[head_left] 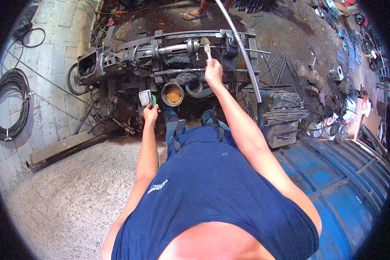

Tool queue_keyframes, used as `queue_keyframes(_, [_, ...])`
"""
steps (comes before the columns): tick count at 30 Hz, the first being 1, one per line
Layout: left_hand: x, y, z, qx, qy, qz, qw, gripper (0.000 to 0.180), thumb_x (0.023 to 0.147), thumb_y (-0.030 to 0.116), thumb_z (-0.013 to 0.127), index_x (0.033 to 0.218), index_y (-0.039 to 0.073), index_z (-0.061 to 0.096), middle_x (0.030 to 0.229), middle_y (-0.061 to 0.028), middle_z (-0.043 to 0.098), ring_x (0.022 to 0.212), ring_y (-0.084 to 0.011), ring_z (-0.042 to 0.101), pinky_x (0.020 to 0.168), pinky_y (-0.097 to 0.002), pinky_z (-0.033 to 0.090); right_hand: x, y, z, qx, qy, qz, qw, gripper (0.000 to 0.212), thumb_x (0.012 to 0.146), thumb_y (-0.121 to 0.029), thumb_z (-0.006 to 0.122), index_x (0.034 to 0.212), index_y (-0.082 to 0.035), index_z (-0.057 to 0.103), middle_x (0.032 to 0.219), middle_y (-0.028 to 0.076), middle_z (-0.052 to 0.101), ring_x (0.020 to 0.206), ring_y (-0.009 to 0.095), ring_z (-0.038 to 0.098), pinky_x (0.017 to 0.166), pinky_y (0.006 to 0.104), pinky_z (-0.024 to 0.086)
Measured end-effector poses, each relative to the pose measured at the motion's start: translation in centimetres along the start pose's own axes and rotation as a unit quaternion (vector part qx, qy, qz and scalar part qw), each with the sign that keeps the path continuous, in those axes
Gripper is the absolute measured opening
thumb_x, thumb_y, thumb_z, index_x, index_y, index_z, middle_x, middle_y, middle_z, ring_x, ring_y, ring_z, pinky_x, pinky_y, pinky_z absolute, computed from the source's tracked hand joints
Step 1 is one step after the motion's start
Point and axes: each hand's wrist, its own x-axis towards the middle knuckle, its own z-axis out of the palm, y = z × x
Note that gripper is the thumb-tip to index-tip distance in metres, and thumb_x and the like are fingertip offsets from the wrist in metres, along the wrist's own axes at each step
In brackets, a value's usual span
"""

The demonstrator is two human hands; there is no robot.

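Note:
My right hand point(213, 72) reaches forward over a dark, greasy machine point(173, 49) with a shiny metal shaft. It is closed round the handle of a paintbrush point(208, 50), whose bristles point away from me at the shaft's right end. My left hand point(151, 114), lower and nearer to me, is closed on a green-handled tool point(154, 100). A pale, flat rectangular piece point(145, 98) shows beside that handle; whether the two are joined I cannot tell. Between my hands stands a round can point(173, 94) with orange-brown contents. Next to it is a dark open pipe end point(194, 86).
A long bent metal tube point(240, 47) crosses at the machine's right. Thin rods lie on a grimy metal box point(284, 115). Coiled black cable point(11, 104) rests at the left. Blue metal sheeting point(333, 182) spreads at right. Another person's sandalled foot point(196, 15) is beyond the machine.

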Motion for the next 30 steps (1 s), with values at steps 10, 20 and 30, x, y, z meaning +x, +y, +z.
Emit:
queue_keyframes(10, [0.3,-0.4,-0.3,0.005,0.003,-0.01,1.0,0.048,0.084,0.014,0.063,0.129,0.0,0.052,0.081,-0.0047,0.065,0.061,-0.0104,0.061,0.052,-0.0249,0.045,-5.0,4.5,-0.6,-0.035,-0.051,0.088,0.994,0.034,0.091,-0.029,0.049,0.094,0.002,0.063,0.091,0.025,0.065,0.092,0.041,0.062,0.078,0.0488,0.045])
queue_keyframes(20, [0.4,0.4,0.2,0.036,0.0,-0.022,0.999,0.047,0.085,0.014,0.064,0.128,-0.001,0.051,0.084,-0.0054,0.066,0.064,-0.0122,0.065,0.051,-0.0246,0.046,1.8,3.6,2.1,0.061,-0.009,0.098,0.993,0.034,0.089,-0.028,0.05,0.091,0.002,0.064,0.088,0.025,0.065,0.091,0.042,0.061,0.078,0.0475,0.045])
queue_keyframes(30, [1.0,-0.8,-0.7,0.048,-0.005,0.001,0.999,0.046,0.084,0.016,0.064,0.126,-0.001,0.055,0.087,-0.0103,0.067,0.061,-0.0122,0.064,0.056,-0.0256,0.049,-4.8,8.0,-0.5,0.155,-0.096,0.201,0.962,0.023,0.095,-0.025,0.045,0.09,-0.006,0.058,0.055,-0.002,0.043,0.038,0.009,0.037,0.031,0.0272,0.028])
